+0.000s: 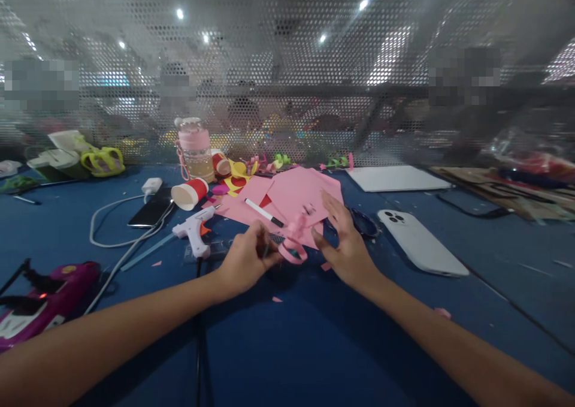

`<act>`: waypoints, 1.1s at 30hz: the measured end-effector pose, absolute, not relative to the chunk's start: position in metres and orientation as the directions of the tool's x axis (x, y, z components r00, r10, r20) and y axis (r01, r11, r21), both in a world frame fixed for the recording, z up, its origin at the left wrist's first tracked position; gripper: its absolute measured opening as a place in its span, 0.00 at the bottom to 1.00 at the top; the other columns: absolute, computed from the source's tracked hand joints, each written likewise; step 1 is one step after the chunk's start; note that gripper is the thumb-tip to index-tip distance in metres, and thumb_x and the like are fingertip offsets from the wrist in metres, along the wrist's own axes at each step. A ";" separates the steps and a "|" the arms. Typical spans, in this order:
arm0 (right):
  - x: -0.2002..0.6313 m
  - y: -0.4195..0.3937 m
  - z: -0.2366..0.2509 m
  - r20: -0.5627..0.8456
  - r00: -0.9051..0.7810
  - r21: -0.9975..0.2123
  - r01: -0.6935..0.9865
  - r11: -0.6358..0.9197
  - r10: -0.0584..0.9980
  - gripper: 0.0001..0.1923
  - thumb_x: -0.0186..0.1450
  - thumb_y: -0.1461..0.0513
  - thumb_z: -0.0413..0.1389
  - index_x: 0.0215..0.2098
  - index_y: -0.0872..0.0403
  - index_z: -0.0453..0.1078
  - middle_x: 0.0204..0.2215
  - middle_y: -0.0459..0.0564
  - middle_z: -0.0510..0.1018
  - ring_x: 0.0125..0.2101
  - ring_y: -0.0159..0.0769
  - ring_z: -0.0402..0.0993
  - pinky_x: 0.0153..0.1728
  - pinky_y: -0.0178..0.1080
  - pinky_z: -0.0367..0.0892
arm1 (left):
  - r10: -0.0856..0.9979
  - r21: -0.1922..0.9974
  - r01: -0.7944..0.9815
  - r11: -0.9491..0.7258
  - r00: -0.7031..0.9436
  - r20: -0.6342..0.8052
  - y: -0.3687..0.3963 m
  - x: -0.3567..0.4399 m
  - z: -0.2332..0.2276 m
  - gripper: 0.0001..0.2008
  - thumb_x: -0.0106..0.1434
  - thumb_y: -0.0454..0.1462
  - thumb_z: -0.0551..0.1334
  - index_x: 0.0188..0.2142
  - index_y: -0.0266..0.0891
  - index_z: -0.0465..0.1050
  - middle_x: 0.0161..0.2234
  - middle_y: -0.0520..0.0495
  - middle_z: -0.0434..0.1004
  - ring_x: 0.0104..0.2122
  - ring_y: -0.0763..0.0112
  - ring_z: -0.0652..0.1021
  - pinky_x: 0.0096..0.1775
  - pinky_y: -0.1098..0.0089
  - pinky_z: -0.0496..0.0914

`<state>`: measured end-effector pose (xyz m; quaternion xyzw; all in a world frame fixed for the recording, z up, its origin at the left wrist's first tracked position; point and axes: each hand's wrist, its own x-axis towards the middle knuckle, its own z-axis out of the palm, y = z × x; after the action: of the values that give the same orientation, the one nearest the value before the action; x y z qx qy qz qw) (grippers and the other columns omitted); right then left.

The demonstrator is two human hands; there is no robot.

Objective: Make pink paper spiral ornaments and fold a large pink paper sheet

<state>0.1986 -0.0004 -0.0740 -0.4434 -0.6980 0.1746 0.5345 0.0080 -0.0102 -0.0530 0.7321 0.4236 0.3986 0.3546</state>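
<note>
My left hand is closed in a pinch at the edge of a curled pink paper strip, which is slightly blurred and rises above the table. To its right, my right hand is open, thumb and fingers apart, holding nothing. Sheets of pink paper lie just behind both hands. A white marker with a black end rests on those sheets. Left of my left hand lies a white glue gun with an orange trigger, its black cord running toward me.
Left of the paper are a red-and-white paper cup, a pink-lidded bottle, a black phone with a white cable, and a purple power strip. On the right lies a white phone. A perforated metal screen stands behind.
</note>
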 end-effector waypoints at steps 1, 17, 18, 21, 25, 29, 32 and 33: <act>0.200 0.002 -0.075 0.597 -0.048 -0.707 0.441 0.553 0.801 0.29 0.57 0.55 0.53 0.55 0.51 0.53 0.56 0.55 0.58 0.56 0.44 0.53 0.56 0.52 0.49 | 0.862 0.823 0.334 -0.459 0.392 0.322 -0.012 0.007 -0.054 0.15 0.51 0.34 0.60 0.25 0.41 0.50 0.22 0.53 0.74 0.20 0.76 0.70 0.24 0.75 0.62; 0.199 0.019 -0.075 0.539 -0.464 -0.420 0.575 0.702 0.703 0.20 0.60 0.57 0.49 0.50 0.49 0.63 0.50 0.50 0.69 0.52 0.41 0.62 0.51 0.47 0.59 | 0.549 0.408 0.369 -0.835 0.592 0.590 -0.016 0.005 -0.068 0.07 0.57 0.32 0.53 0.29 0.40 0.52 0.26 0.49 0.77 0.23 0.73 0.76 0.23 0.76 0.65; 0.195 0.021 -0.076 0.495 -0.535 -0.394 0.564 0.726 0.685 0.20 0.61 0.56 0.48 0.51 0.47 0.63 0.50 0.48 0.69 0.54 0.41 0.60 0.53 0.49 0.56 | 0.502 0.357 0.353 -0.865 0.615 0.608 -0.017 0.004 -0.069 0.06 0.57 0.31 0.52 0.29 0.40 0.52 0.26 0.49 0.77 0.24 0.72 0.76 0.23 0.77 0.65; 0.186 0.023 -0.077 0.339 -0.707 -0.278 0.555 0.784 0.621 0.19 0.62 0.57 0.45 0.52 0.44 0.62 0.52 0.46 0.67 0.55 0.43 0.56 0.56 0.57 0.45 | 0.404 0.228 0.342 -0.912 0.647 0.646 -0.019 0.004 -0.070 0.05 0.59 0.32 0.50 0.29 0.40 0.52 0.24 0.49 0.76 0.23 0.72 0.76 0.21 0.77 0.64; 0.186 0.031 -0.070 0.334 -0.700 -0.240 0.585 0.775 0.631 0.19 0.64 0.58 0.42 0.53 0.46 0.60 0.53 0.47 0.66 0.56 0.42 0.54 0.56 0.58 0.42 | 0.380 0.220 0.317 -0.923 0.648 0.660 -0.019 0.003 -0.070 0.05 0.59 0.31 0.50 0.29 0.39 0.52 0.25 0.49 0.76 0.23 0.72 0.77 0.21 0.77 0.64; 0.188 0.056 -0.064 0.397 -0.498 -0.265 0.742 0.615 0.771 0.29 0.60 0.56 0.48 0.59 0.52 0.51 0.58 0.52 0.57 0.58 0.45 0.49 0.55 0.55 0.47 | 0.396 0.234 0.325 -0.916 0.646 0.652 -0.017 0.003 -0.071 0.04 0.59 0.31 0.50 0.29 0.39 0.53 0.25 0.49 0.77 0.23 0.71 0.77 0.21 0.77 0.65; 0.187 0.077 -0.063 0.257 -0.363 -0.214 0.882 0.419 0.896 0.39 0.52 0.55 0.54 0.59 0.56 0.49 0.57 0.59 0.58 0.55 0.54 0.54 0.50 0.56 0.54 | 0.401 0.246 0.321 -0.915 0.645 0.651 -0.017 0.002 -0.071 0.04 0.59 0.31 0.50 0.30 0.39 0.53 0.24 0.49 0.76 0.23 0.71 0.77 0.21 0.77 0.65; 0.187 0.083 -0.062 0.204 -0.352 -0.205 0.897 0.392 0.913 0.37 0.52 0.56 0.55 0.58 0.57 0.52 0.55 0.60 0.61 0.53 0.53 0.58 0.48 0.52 0.57 | 0.405 0.252 0.320 -0.913 0.650 0.643 -0.017 0.002 -0.071 0.04 0.59 0.31 0.50 0.30 0.39 0.53 0.25 0.49 0.76 0.23 0.71 0.77 0.21 0.77 0.65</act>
<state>0.1868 0.0832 -0.0623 -0.5507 -0.8218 0.0288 0.1436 0.0018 -0.0170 -0.0712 0.9064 0.2001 0.3674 0.0578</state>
